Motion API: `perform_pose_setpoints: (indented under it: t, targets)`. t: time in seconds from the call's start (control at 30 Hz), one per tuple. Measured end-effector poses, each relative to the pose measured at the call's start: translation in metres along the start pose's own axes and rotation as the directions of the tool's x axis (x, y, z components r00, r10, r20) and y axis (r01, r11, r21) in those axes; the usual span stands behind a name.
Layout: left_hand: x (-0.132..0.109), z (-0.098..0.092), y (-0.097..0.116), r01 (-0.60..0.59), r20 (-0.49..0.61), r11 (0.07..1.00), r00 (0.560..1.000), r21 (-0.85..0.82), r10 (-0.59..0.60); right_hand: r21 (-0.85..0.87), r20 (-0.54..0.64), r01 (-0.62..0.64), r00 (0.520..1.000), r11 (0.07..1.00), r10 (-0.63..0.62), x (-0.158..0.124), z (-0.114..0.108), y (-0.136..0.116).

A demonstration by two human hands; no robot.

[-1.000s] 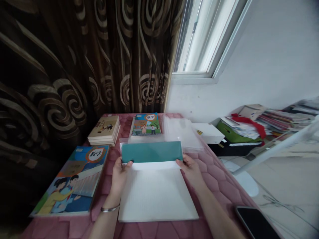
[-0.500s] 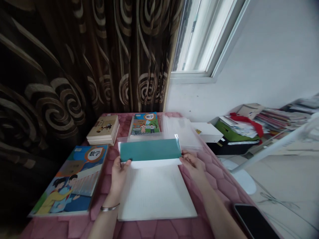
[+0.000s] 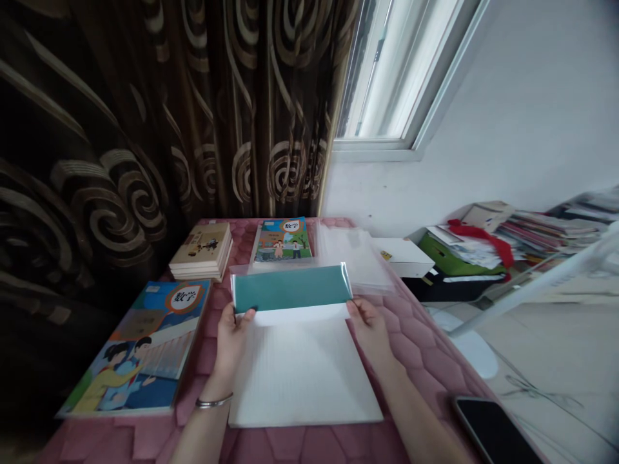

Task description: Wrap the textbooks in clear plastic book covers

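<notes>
A green cover flap (image 3: 293,288) in a clear plastic sleeve, with a white strip along its near edge, is held up over an open book with blank white pages (image 3: 304,374). My left hand (image 3: 235,328) pinches the flap's left corner, thumb on top. At the right corner, my right hand (image 3: 368,322) grips the same flap between thumb and fingers. A textbook with a colourful cover (image 3: 145,351) lies to the left of my left hand.
Stacked small books (image 3: 200,251), another textbook (image 3: 283,240) and clear plastic sheets (image 3: 351,258) lie at the back of the pink quilted table (image 3: 420,348). A white box (image 3: 401,256) is at the right, a phone (image 3: 496,428) near the front right edge.
My right hand has shifted slightly left, and its fingers have closed more on the flap's corner. The flap's right side is slightly higher. My left hand has barely moved.
</notes>
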State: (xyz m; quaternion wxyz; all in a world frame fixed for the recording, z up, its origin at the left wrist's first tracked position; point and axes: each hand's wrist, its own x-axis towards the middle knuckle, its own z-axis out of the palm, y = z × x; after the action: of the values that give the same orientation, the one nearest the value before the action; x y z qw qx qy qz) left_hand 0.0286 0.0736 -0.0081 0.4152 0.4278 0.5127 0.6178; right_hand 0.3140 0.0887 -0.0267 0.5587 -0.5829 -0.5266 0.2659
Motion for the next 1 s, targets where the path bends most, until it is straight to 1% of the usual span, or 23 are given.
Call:
perform_pose_setpoints:
  t: [0.1, 0.23, 0.3, 0.4, 0.47, 0.57, 0.63, 0.7, 0.83, 0.93, 1.0]
  targets:
    - [0.0, 0.0, 0.0, -0.01, -0.01, 1.0, 1.0, 0.025, 0.01, -0.015, -0.012, 0.0, 1.0, 1.0, 0.0, -0.001, 0.003, -0.002]
    - [0.001, -0.002, 0.003, -0.04, -0.02, 0.999, 0.999, 0.033, 0.041, -0.066, -0.078, 0.009, 0.997, 0.998, -0.014, -0.002, 0.007, -0.004]
    - [0.002, -0.004, 0.004, -0.042, 0.009, 0.999, 0.999, 0.023, 0.042, -0.062, -0.104, 0.001, 0.995, 0.998, -0.007, -0.004, 0.01, -0.007]
    - [0.005, -0.008, 0.003, -0.044, 0.051, 0.999, 0.998, 0.007, 0.044, -0.002, -0.13, -0.004, 0.991, 1.0, 0.004, -0.005, 0.011, -0.009]
    - [0.007, -0.009, 0.001, -0.059, 0.036, 0.998, 0.998, -0.005, 0.059, 0.061, -0.115, -0.006, 0.993, 0.998, 0.013, -0.005, 0.01, -0.008]
    - [0.008, -0.008, -0.003, -0.073, -0.003, 0.997, 0.997, -0.003, 0.073, 0.148, -0.041, -0.028, 0.999, 0.989, 0.035, -0.004, 0.007, 0.0]
    - [0.008, -0.007, -0.003, -0.075, -0.018, 0.997, 0.997, -0.006, 0.074, 0.173, -0.002, -0.041, 0.999, 0.984, 0.042, -0.003, 0.005, 0.007]
    - [0.007, -0.006, -0.002, -0.073, -0.029, 0.997, 0.997, -0.01, 0.072, 0.167, 0.006, -0.042, 0.999, 0.985, 0.042, -0.002, 0.004, 0.012]
    - [0.006, -0.002, 0.0, -0.064, -0.048, 0.998, 0.997, -0.003, 0.064, 0.106, -0.059, -0.024, 0.998, 0.994, 0.03, -0.001, 0.008, 0.012]
    - [0.005, 0.0, 0.003, -0.063, -0.055, 0.998, 0.996, 0.005, 0.064, 0.077, -0.121, -0.002, 0.993, 0.997, 0.012, -0.003, 0.011, 0.005]
    - [0.004, 0.0, 0.004, -0.069, -0.043, 0.998, 0.997, 0.0, 0.069, 0.071, -0.136, -0.002, 0.991, 0.997, 0.012, -0.005, 0.012, -0.001]
